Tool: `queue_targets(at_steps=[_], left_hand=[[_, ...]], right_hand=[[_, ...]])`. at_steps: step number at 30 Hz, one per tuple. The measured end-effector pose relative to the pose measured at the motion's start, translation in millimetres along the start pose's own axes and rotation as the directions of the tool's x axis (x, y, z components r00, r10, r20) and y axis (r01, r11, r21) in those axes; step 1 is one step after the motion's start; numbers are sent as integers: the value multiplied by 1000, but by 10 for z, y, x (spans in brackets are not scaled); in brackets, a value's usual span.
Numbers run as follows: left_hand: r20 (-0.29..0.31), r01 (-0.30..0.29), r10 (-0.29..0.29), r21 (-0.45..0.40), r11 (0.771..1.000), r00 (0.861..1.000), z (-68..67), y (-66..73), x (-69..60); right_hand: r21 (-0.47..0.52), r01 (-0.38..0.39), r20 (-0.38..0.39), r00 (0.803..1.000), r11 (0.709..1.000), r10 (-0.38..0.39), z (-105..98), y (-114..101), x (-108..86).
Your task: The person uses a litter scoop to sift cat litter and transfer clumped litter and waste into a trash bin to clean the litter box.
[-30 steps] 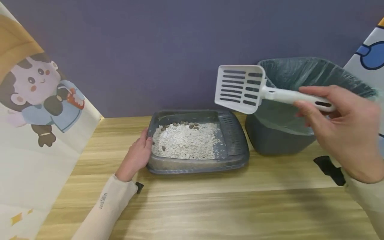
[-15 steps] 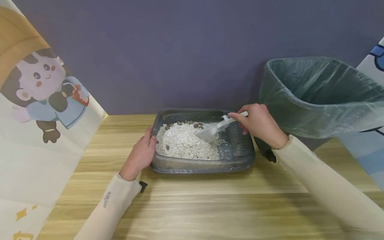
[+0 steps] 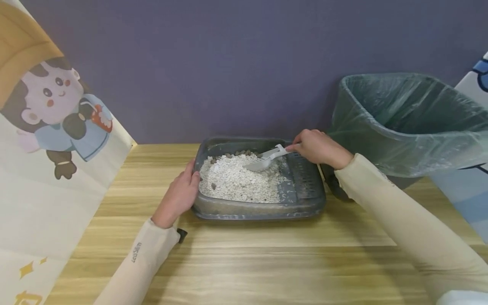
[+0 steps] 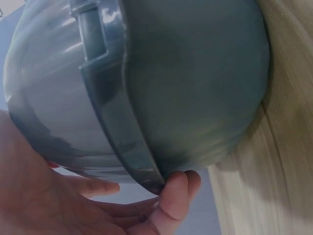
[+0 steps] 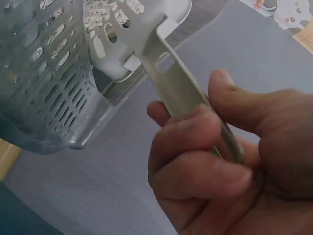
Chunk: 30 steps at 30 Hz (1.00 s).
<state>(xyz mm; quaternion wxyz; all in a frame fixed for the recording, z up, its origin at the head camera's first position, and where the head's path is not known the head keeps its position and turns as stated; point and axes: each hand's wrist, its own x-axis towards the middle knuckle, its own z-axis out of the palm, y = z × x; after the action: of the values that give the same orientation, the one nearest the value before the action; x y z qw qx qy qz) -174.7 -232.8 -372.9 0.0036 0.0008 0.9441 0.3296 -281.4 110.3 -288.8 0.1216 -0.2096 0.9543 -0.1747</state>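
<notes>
A grey litter box (image 3: 259, 210) stands on the wooden surface, filled with pale litter (image 3: 240, 182) and dotted with brown clumps along its back side. My left hand (image 3: 179, 192) grips the box's left rim; in the left wrist view its fingertips (image 4: 176, 196) curl at the edge of that rim. My right hand (image 3: 320, 148) holds a white slotted litter scoop (image 3: 263, 163) by its handle. The scoop's head lies in the litter near the back clumps, its front edge partly buried. In the right wrist view, fingers wrap the scoop handle (image 5: 178, 90).
A grey bin (image 3: 381, 127) lined with a translucent green bag stands right of the litter box, close behind my right forearm. A dark blue-grey wall (image 3: 228, 72) rises behind. A panel with a cartoon figure (image 3: 65, 114) borders the left side.
My right hand has come left and down from in front of the bin, bringing the scoop into the litter, then slid it slightly further back. My left hand stays at the rim.
</notes>
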Motion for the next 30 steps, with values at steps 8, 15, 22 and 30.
queue_targets(at_steps=[8, 15, 22, 30], left_hand=[[-1, -5, 5, -11, 1000, 1000, -1, -37, 20], [2, -3, 3, -11, 1000, 1000, 5, -23, 30], [0, -14, 14, -18, 1000, 1000, 32, -10, 31], [-3, -12, 12, -19, 1000, 1000, 41, 19, 47]], right_hand=[[-8, 12, 37, 999, 1000, -12, 108, 45, 234], [-23, 36, 60, 998, 999, -35, 266, -70, 448], [-39, 91, 183, 980, 995, -83, 463, -213, 588], [2, 191, 287, 940, 982, -183, 534, -168, 603]])
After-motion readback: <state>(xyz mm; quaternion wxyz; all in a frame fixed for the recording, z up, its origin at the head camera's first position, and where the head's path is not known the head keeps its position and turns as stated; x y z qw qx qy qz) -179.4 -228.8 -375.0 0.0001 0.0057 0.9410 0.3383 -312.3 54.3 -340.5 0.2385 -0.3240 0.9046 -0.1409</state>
